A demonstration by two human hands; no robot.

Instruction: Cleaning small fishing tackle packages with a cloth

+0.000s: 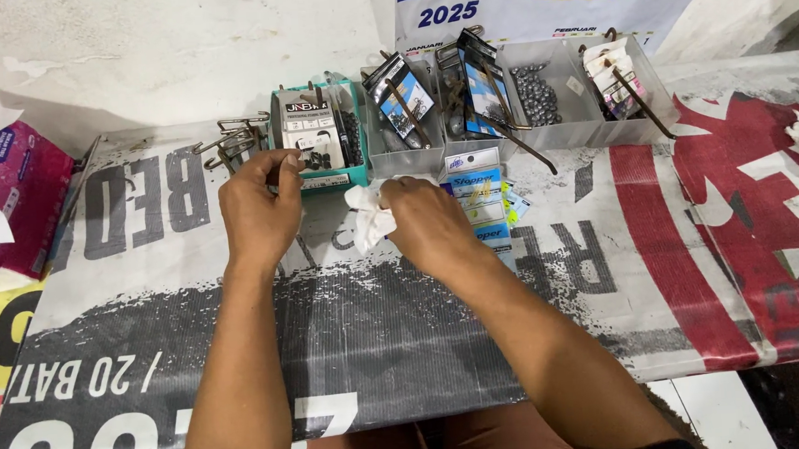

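A white tissue (pixel 368 215) is gripped by the right hand (pixel 427 221) on the banner (pixel 331 321). A small item, too hidden to identify, is pinched by the left hand (pixel 258 208) before the teal box (pixel 357 173); grey trays (pixel 588 130) and blue packets (pixel 479 196) lie close by.

White tissue (pixel 368 215); teal box (pixel 356 173); clear grey trays (pixel 560 133); blue-and-white packets (pixel 478 197); desk (pixel 696 234) cover grey, black and red with white lettering; magenta pack (pixel 23 197).
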